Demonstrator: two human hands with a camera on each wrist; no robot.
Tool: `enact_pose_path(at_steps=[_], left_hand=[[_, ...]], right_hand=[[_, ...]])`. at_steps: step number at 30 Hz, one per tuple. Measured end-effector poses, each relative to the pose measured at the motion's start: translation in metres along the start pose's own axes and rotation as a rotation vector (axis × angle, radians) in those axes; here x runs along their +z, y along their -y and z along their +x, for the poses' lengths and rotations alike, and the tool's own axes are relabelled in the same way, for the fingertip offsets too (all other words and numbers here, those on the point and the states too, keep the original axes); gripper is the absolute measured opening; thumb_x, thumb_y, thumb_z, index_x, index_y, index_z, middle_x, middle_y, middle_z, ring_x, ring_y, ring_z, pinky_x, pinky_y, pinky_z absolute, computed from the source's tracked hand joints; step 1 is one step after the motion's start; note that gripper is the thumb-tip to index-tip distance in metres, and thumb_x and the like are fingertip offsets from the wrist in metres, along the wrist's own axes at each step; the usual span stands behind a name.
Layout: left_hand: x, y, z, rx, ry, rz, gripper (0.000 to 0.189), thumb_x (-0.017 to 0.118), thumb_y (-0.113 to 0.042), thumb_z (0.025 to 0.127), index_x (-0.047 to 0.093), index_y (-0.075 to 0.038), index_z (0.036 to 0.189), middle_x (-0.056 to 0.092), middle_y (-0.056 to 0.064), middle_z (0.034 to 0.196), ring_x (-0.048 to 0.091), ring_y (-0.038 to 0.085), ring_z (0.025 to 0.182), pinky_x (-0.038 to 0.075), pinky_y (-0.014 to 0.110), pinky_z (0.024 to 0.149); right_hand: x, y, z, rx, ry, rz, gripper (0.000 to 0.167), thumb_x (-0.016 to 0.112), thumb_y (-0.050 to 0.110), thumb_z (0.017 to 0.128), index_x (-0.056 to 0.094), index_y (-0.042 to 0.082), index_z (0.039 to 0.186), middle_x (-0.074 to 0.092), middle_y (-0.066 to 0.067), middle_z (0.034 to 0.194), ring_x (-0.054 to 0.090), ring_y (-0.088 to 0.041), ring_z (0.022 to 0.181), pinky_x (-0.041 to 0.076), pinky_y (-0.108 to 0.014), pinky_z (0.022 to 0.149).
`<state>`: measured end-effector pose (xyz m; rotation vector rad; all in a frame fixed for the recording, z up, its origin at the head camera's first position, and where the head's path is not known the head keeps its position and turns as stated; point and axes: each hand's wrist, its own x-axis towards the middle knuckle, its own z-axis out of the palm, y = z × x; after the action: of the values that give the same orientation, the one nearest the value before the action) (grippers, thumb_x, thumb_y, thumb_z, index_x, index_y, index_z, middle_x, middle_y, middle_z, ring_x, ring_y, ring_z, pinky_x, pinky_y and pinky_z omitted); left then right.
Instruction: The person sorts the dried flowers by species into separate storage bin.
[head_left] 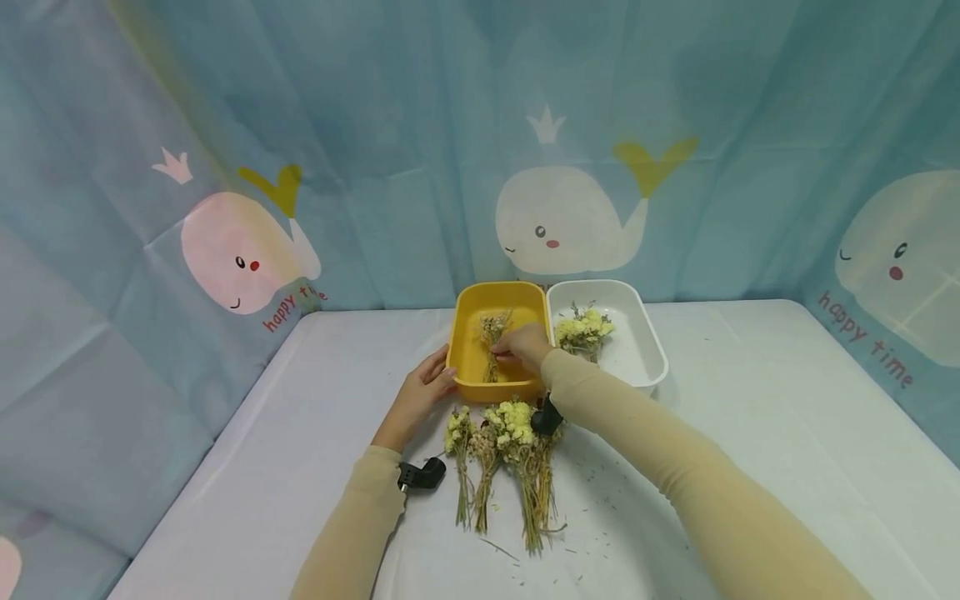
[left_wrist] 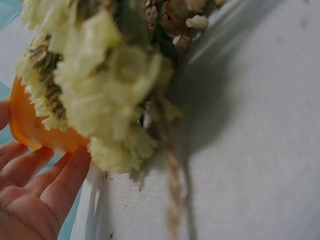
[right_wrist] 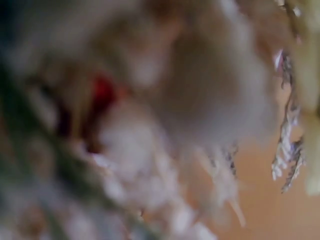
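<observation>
Dried bunch in the yellow tray, heads toward twelve o'clock and stems toward six, the person sitting at six: that is where the right hand works, its fingers pinching the stems. Whether the bunch rests on the tray floor I cannot tell; the right wrist view is too blurred. From eight o'clock the left hand steadies the tray wall, its fingers fairly straight and slightly apart. At three o'clock the white tray holds yellow flowers, and a row of bunches lies at six on the worktop.

Scraps around the stems suggest brittle material, so a tight pinch or a knock against the rim could snap stems or shed heads. The right wrist's black camera hangs close over the row and might drag it; the sleeve could brush the yellow flowers. A light left touch may let the tray slide if bumped.
</observation>
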<state>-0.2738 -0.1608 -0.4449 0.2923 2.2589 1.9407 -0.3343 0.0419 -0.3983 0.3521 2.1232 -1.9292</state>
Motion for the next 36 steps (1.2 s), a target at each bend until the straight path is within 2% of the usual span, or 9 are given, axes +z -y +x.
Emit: enact_pose_path(at_steps=[7,10,16,20,25,29,31,34,36], left_hand=[[0.000,0.002,0.001,0.000,0.002,-0.004,0.060,0.052,-0.020,0.105,0.027,-0.014,0.159,0.032,0.014,0.162,0.040,0.032,0.145,0.046,0.045,0.114],[0.001,0.002,0.000,0.003,0.005,-0.007,0.060,0.052,-0.020,0.105,0.027,-0.014,0.159,0.032,0.015,0.162,0.041,0.033,0.144,0.046,0.045,0.114],[0.001,0.001,0.000,0.006,-0.010,0.012,0.059,0.052,-0.021,0.105,0.027,-0.015,0.159,0.030,0.014,0.163,0.040,0.032,0.145,0.048,0.044,0.112],[0.001,0.000,-0.001,0.005,-0.017,0.013,0.061,0.054,-0.024,0.104,0.028,-0.017,0.159,0.031,0.013,0.162,0.040,0.032,0.145,0.049,0.042,0.111],[0.000,0.002,-0.001,0.007,-0.011,0.001,0.065,0.057,-0.031,0.102,0.028,-0.017,0.158,0.032,0.013,0.162,0.041,0.033,0.144,0.049,0.042,0.111],[0.000,0.001,-0.001,0.007,0.000,-0.002,0.064,0.056,-0.030,0.103,0.028,-0.016,0.159,0.032,0.013,0.162,0.041,0.032,0.144,0.049,0.042,0.112],[0.000,0.001,-0.001,0.010,0.006,-0.002,0.063,0.055,-0.027,0.104,0.027,-0.015,0.159,0.032,0.014,0.162,0.041,0.033,0.144,0.048,0.042,0.112],[0.000,0.000,0.000,0.012,0.007,-0.003,0.062,0.055,-0.027,0.104,0.028,-0.015,0.159,0.032,0.014,0.162,0.042,0.033,0.144,0.048,0.042,0.112],[0.000,-0.001,-0.001,0.007,0.004,-0.006,0.065,0.056,-0.031,0.102,0.028,-0.015,0.159,0.033,0.014,0.162,0.043,0.033,0.143,0.049,0.042,0.112]], right_hand=[[0.002,-0.007,0.000,0.048,-0.004,0.029,0.026,0.074,-0.009,0.083,0.070,-0.012,0.109,0.072,-0.014,0.083,0.067,-0.012,0.057,0.064,-0.026,0.067],[0.003,-0.011,0.001,0.065,0.004,0.055,0.027,0.071,-0.008,0.085,0.068,-0.012,0.112,0.072,-0.014,0.089,0.067,-0.012,0.060,0.064,-0.023,0.066],[0.004,-0.011,0.003,0.065,0.018,0.061,0.029,0.070,-0.007,0.088,0.068,-0.011,0.116,0.070,-0.021,0.113,0.073,-0.017,0.076,0.064,-0.028,0.082],[0.003,-0.007,0.002,0.084,0.040,0.071,0.031,0.069,-0.008,0.087,0.066,-0.011,0.118,0.069,-0.024,0.118,0.075,-0.026,0.094,0.062,-0.032,0.091],[-0.003,0.005,-0.007,0.068,0.104,0.052,0.033,0.066,-0.007,0.090,0.063,-0.013,0.122,0.067,-0.024,0.124,0.069,-0.031,0.112,0.059,-0.037,0.099],[-0.016,0.019,-0.017,0.065,0.146,0.072,0.036,0.066,-0.001,0.092,0.062,-0.010,0.126,0.064,-0.021,0.131,0.067,-0.029,0.117,0.054,-0.037,0.106],[-0.024,0.027,-0.022,0.063,0.160,0.131,0.039,0.066,0.000,0.092,0.060,-0.008,0.130,0.062,-0.021,0.135,0.065,-0.029,0.120,0.052,-0.037,0.109],[-0.037,0.037,-0.033,0.031,0.185,0.184,0.041,0.066,0.000,0.093,0.058,-0.007,0.133,0.060,-0.023,0.137,0.063,-0.029,0.123,0.052,-0.035,0.108],[-0.046,0.040,-0.044,-0.008,0.223,0.171,0.042,0.063,0.001,0.095,0.056,-0.007,0.136,0.058,-0.023,0.139,0.062,-0.028,0.124,0.054,-0.032,0.105]])
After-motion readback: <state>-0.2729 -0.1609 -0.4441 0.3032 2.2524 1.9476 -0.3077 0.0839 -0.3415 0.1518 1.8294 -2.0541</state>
